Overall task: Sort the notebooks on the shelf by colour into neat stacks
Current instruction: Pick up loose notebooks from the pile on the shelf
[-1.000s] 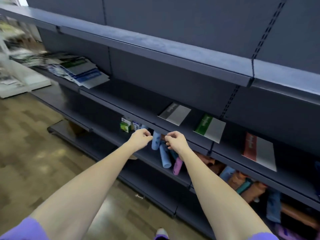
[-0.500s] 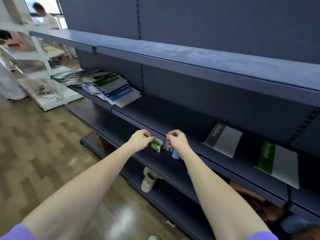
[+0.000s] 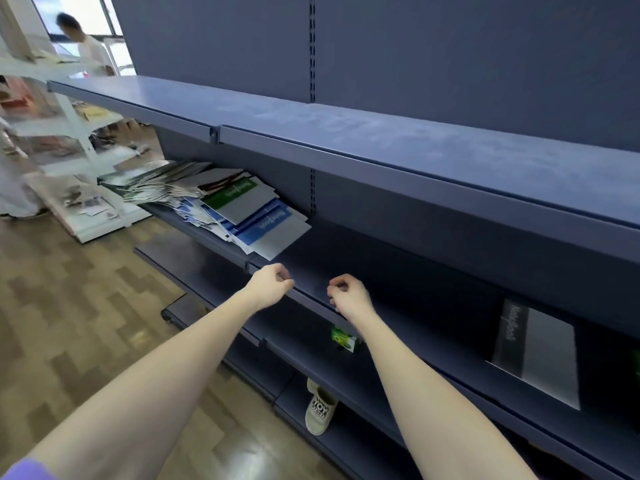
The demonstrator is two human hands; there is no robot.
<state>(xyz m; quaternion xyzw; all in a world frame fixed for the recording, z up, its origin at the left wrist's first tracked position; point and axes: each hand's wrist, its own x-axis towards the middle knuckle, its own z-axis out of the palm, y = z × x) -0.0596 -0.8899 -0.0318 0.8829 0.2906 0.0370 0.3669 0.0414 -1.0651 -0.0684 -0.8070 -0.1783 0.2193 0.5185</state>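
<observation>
We see a messy pile of notebooks (image 3: pixel 221 206), green and blue covers on top, at the left of the middle shelf (image 3: pixel 398 271), and a black-and-grey notebook (image 3: pixel 535 351) lying alone far to the right. Our left hand (image 3: pixel 268 285) and right hand (image 3: pixel 348 296) hover at the shelf's near edge between them, fingers curled, holding nothing. A small green box (image 3: pixel 343 339) sits on the shelf below.

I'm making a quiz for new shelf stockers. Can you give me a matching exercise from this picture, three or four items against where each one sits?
Items
1. messy notebook pile
2. single black-and-grey notebook
3. small green box
4. light shoe

Places
A. lowest shelf, toe toward the aisle
B. middle shelf, far right, lying alone
C. under the right forearm, one shelf below the notebooks
D. middle shelf, left end

Pairs: 1-D, 2-B, 3-C, 4-A
</observation>
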